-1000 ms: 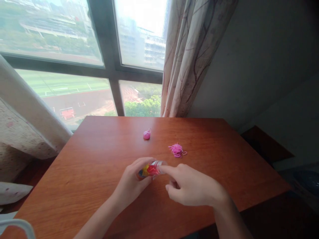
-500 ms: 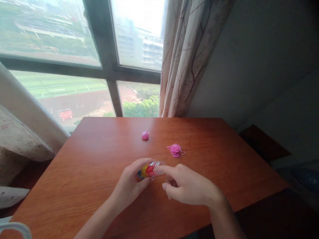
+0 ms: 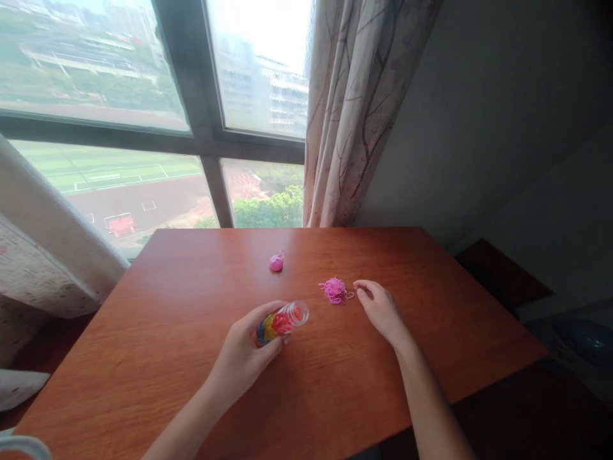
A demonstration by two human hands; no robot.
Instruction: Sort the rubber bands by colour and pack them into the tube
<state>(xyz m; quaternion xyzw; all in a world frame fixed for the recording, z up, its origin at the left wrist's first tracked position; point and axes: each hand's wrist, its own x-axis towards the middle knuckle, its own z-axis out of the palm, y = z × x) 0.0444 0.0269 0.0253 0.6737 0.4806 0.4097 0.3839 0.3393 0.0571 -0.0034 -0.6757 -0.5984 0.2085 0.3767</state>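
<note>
My left hand [image 3: 251, 335] is closed around a small clear glass jar [image 3: 282, 321], tilted with its uncapped mouth to the right. Blue, yellow and red contents show in layers through its side. Over the table to the right, my right hand [image 3: 378, 306] has its thumb and index finger slightly apart, with nothing visible between them. Its fingertips are just right of a heap of pink rubber bands [image 3: 334, 289]; one loose band lies at the heap's right side.
A small pink round object [image 3: 276, 262] with a loop on top stands farther back on the brown wooden table [image 3: 201, 275]. Behind the table are a window and a patterned curtain [image 3: 352, 102]. Part of a white curved object [image 3: 26, 444] shows at the lower left.
My right hand has left the jar's mouth and moved right and away from me to the pink heap. My left hand still holds the jar, whose mouth is now uncovered.
</note>
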